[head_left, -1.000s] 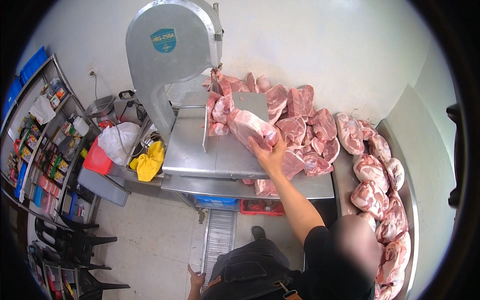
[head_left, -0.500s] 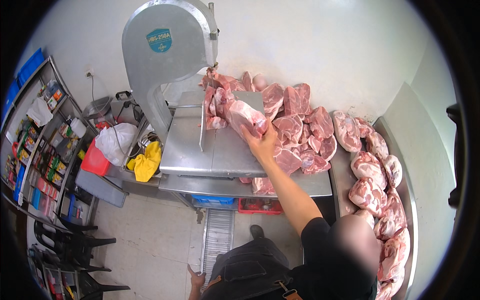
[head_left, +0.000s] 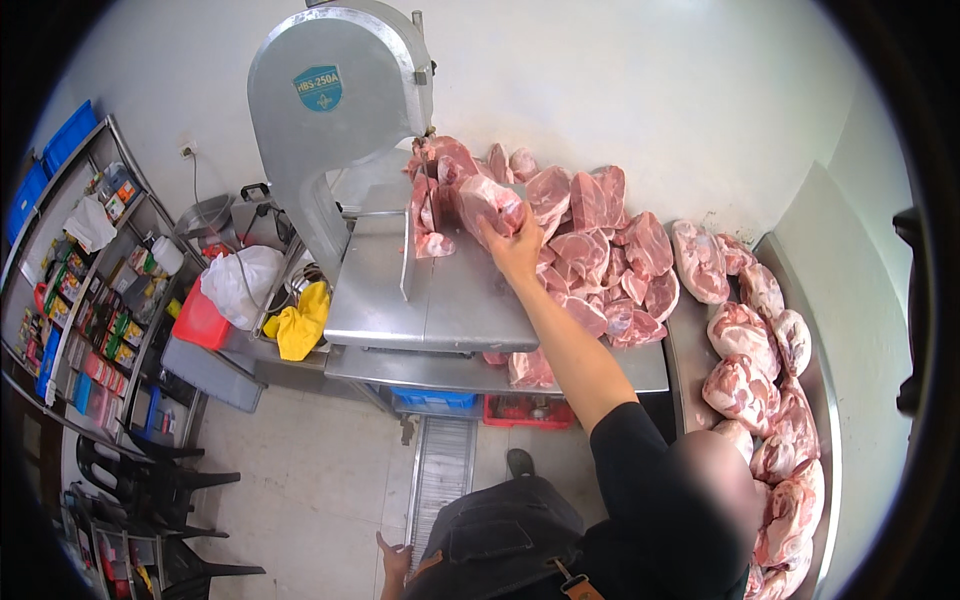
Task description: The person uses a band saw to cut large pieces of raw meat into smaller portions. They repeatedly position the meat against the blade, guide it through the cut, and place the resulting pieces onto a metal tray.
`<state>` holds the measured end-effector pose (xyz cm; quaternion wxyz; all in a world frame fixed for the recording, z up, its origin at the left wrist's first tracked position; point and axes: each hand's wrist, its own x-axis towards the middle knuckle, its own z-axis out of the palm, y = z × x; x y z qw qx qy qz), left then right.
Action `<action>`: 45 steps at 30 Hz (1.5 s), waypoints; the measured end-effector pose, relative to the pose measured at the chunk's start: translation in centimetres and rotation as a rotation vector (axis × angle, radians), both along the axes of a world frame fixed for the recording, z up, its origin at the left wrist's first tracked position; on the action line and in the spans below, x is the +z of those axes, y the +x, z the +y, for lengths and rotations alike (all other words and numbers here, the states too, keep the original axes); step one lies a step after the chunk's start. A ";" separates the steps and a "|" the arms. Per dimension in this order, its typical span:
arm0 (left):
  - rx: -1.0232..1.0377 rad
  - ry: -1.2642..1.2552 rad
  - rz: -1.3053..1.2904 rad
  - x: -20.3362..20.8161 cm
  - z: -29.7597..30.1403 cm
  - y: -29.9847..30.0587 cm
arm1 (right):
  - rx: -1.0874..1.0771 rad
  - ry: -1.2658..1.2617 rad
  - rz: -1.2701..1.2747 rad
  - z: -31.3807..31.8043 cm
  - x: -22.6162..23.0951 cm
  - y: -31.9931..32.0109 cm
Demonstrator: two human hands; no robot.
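Note:
My right hand (head_left: 515,243) grips the near end of a large piece of raw meat (head_left: 482,205) on the steel table of a bandsaw (head_left: 330,105). The far end of that piece lies close to the saw's blade area, against other meat there. A cut chunk (head_left: 427,205) rests beside it, next to the upright metal guide plate (head_left: 408,255). At the bottom, my left hand (head_left: 395,555) hangs low beside my dark apron (head_left: 500,530), some fingers stretched out, holding nothing that I can see.
Many cut meat slices (head_left: 580,255) are heaped right of the saw table. A steel trough (head_left: 825,420) along the right wall holds several large uncut pieces. At left are a yellow cloth (head_left: 300,322), a white plastic bag (head_left: 240,285), laden shelves (head_left: 100,270) and black chairs (head_left: 150,480).
My right hand has pushed the piece of meat farther away, toward the saw's blade area. The view has shifted slightly. My left hand stays low at my side.

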<state>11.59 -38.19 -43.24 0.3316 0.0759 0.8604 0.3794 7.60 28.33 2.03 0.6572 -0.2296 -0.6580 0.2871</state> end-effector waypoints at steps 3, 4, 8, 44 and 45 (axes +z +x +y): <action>-0.016 -0.072 -0.022 2.1 2.3 -0.5 | 0.011 -0.053 0.155 -0.5 -2.4 2.2; -0.044 0.021 -0.022 5.5 6.0 -0.7 | 0.012 -0.049 0.248 0.2 -2.8 3.3; -0.112 0.569 -0.108 23.8 16.9 -0.7 | 0.105 -0.333 0.167 -9.5 0.7 11.2; 1.018 1.902 -0.149 27.4 33.4 20.1 | 0.409 0.098 -0.639 27.7 4.5 -6.1; 1.016 1.840 -0.090 26.8 33.1 20.0 | 0.261 0.232 -0.648 30.7 3.8 -4.8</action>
